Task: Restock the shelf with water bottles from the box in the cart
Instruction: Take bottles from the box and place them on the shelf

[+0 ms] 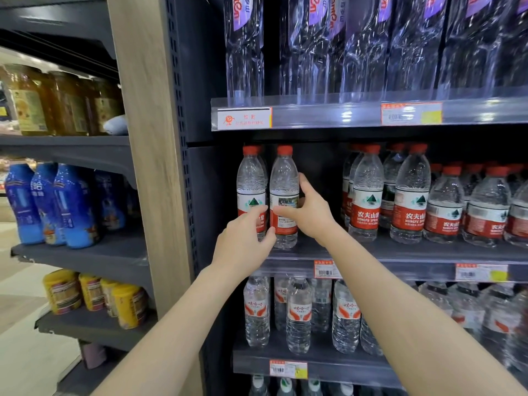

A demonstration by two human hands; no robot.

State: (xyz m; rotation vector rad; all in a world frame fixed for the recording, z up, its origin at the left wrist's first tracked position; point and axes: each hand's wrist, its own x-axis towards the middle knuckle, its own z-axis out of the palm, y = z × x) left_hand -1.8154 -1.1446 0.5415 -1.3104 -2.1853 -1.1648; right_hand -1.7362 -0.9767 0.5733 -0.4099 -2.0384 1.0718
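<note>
Two red-capped water bottles stand at the left end of the middle shelf (400,254). My left hand (245,238) grips the lower part of the left bottle (250,181). My right hand (310,211) holds the right bottle (284,178), thumb across its label and fingers round its right side. Both bottles stand upright, side by side. More bottles of the same kind (368,192) fill the shelf farther right, beyond a dark gap (321,167). The cart and the box are out of view.
Tall clear bottles with purple labels (360,47) stand on the shelf above. Smaller water bottles (298,315) fill the shelf below. A wooden end panel (148,138) splits this bay from side shelves with blue bottles (57,204), jars and yellow tubs (128,307).
</note>
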